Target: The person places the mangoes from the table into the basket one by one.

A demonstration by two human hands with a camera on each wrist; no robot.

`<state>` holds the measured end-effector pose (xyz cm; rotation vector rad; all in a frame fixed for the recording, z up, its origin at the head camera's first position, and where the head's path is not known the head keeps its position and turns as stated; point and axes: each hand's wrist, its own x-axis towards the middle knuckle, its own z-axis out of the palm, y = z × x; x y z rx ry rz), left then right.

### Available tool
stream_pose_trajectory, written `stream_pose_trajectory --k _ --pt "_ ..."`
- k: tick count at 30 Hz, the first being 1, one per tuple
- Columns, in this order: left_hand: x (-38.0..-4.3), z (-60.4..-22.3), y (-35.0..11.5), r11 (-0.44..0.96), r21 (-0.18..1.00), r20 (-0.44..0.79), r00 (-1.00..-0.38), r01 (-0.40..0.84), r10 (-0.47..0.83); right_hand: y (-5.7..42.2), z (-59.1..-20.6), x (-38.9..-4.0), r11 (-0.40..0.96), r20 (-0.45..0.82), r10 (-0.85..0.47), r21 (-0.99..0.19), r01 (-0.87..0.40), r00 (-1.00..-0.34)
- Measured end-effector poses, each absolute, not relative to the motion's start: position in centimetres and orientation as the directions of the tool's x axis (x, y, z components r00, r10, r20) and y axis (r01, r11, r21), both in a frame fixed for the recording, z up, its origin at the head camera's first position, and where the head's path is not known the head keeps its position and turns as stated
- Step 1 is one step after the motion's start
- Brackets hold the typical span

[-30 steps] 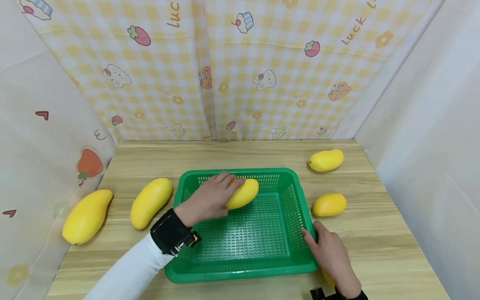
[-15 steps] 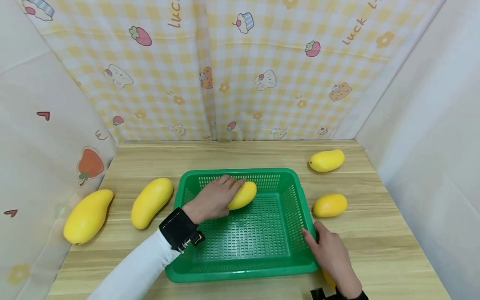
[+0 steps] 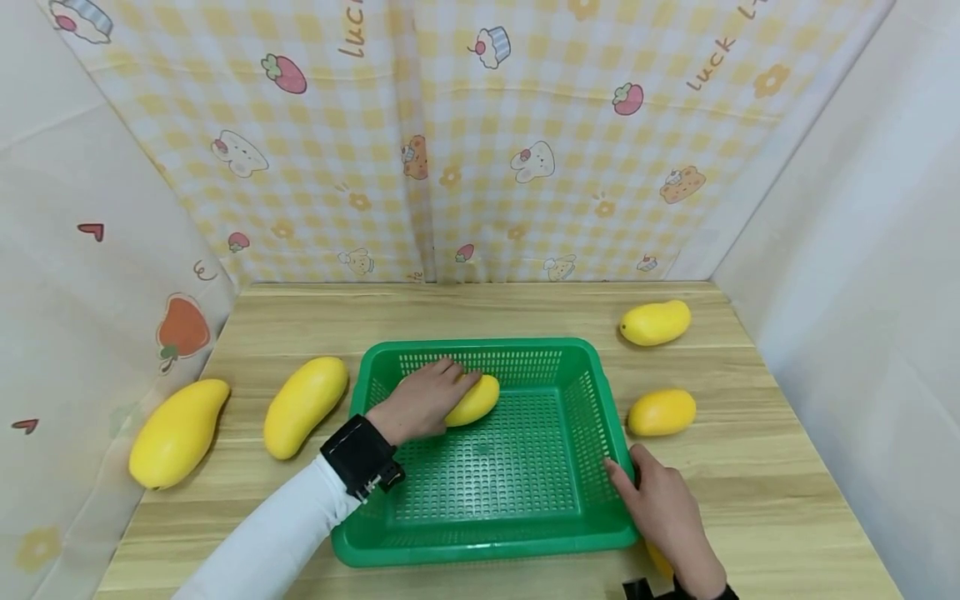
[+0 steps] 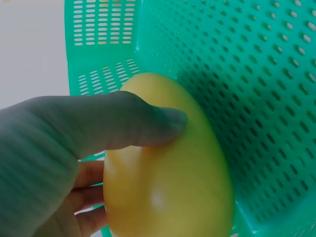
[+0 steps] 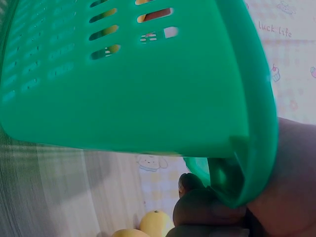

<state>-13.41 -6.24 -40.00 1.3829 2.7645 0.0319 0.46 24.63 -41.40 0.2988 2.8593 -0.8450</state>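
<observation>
The left hand [image 3: 422,403] holds a yellow mango [image 3: 477,401] in the far-left part of the green basket [image 3: 483,552], its long axis slanting toward far right. The right hand [image 3: 667,510], nearer and rightward of it, grips the basket's rim.

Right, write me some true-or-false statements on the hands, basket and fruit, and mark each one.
1. The left hand holds a yellow fruit inside the green basket. True.
2. The right hand grips the basket's right side. True.
3. The basket is upside down. False: its opening faces up.
4. Two more fruits lie on the wooden table, left of the basket. True.
5. Nothing lies right of the basket. False: an oval fruit does.
</observation>
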Motion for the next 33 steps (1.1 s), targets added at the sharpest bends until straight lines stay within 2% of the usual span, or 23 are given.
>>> stream_pose_trajectory --k 13,26,33 --pt "-13.6 -41.8 -6.6 0.592 -0.01 -0.039 -0.592 0.806 0.805 24.8 -41.3 0.5 0.816 -0.191 0.143 -0.532 0.225 -0.971" --pt "-13.4 -41.9 -7.1 0.652 0.022 -0.087 -0.648 0.758 0.757 24.7 -41.4 0.4 0.812 -0.202 0.14 -0.537 0.23 -0.969" --pt "-12.9 -42.1 -6.9 0.655 -0.02 -0.074 -0.655 0.755 0.752 24.8 -41.4 0.3 0.814 -0.202 0.139 -0.534 0.228 -0.969"
